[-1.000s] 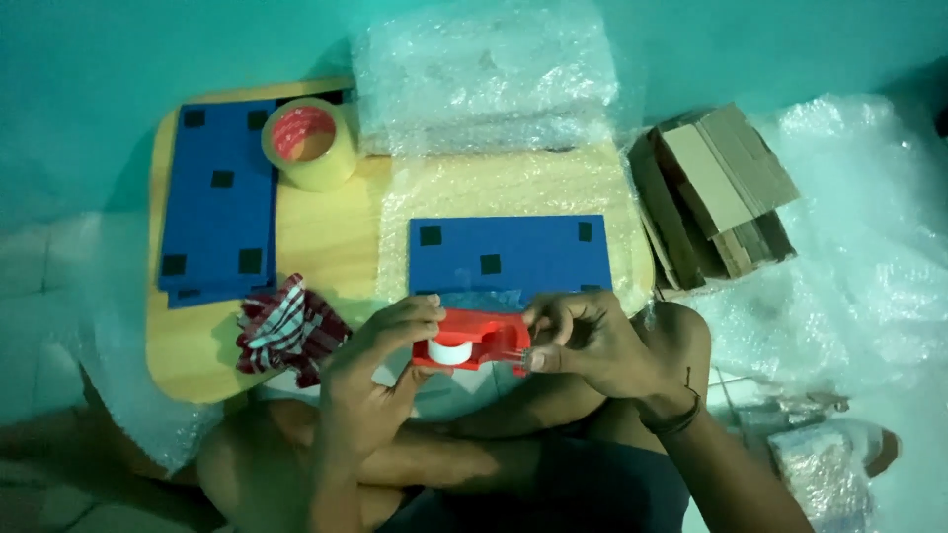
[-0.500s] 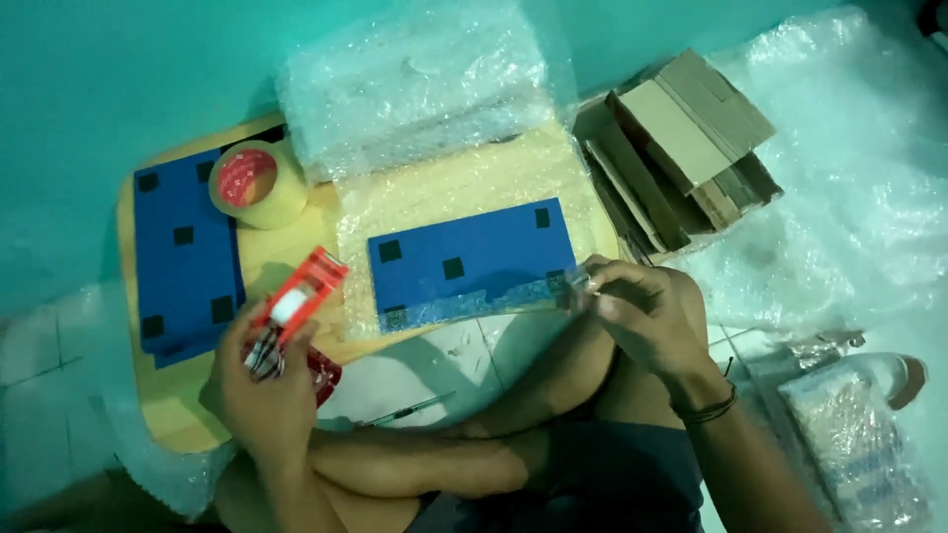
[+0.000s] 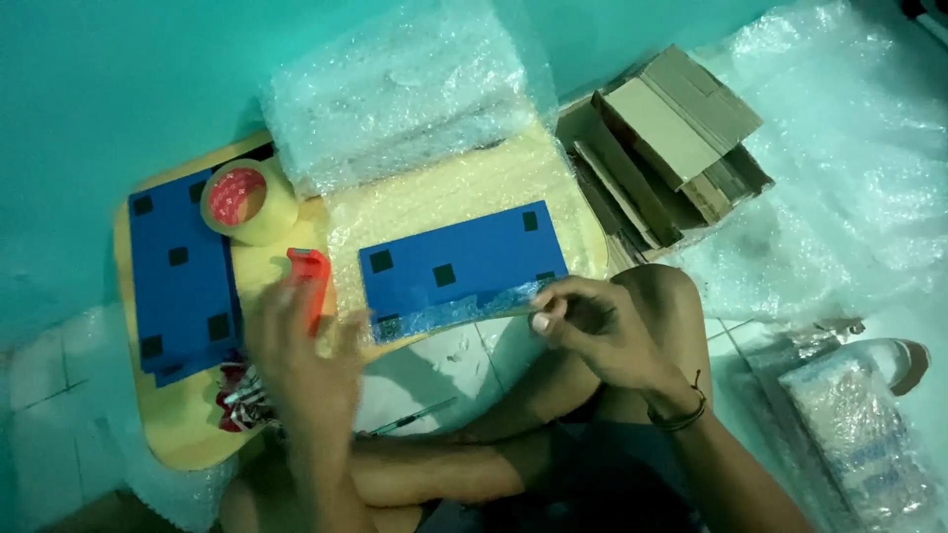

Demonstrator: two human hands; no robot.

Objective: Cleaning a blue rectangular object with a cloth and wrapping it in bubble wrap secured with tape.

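Note:
A flat blue box [image 3: 459, 262] with black squares lies on a sheet of bubble wrap on a small wooden table [image 3: 178, 439]. My right hand [image 3: 592, 331] pinches one end of a clear tape strip [image 3: 454, 311] that runs along the box's near edge. My left hand [image 3: 296, 360] is blurred, with its fingers spread, just below a red tape dispenser [image 3: 309, 281] that rests on the table left of the box. Whether the fingers still touch the dispenser is not clear.
A roll of tape [image 3: 247, 202] sits on a second blue box [image 3: 183, 266] at the left. Folded bubble wrap [image 3: 405, 99] lies behind, flattened cardboard [image 3: 662, 138] at the right, and more bubble wrap [image 3: 849, 178] beyond it. A checked cloth [image 3: 242, 400] and a pen [image 3: 415, 419] lie near my legs.
My left hand carried the red dispenser away to the left and set it on the table. My right hand drew the tape strip out and brought it along the blue box's near edge.

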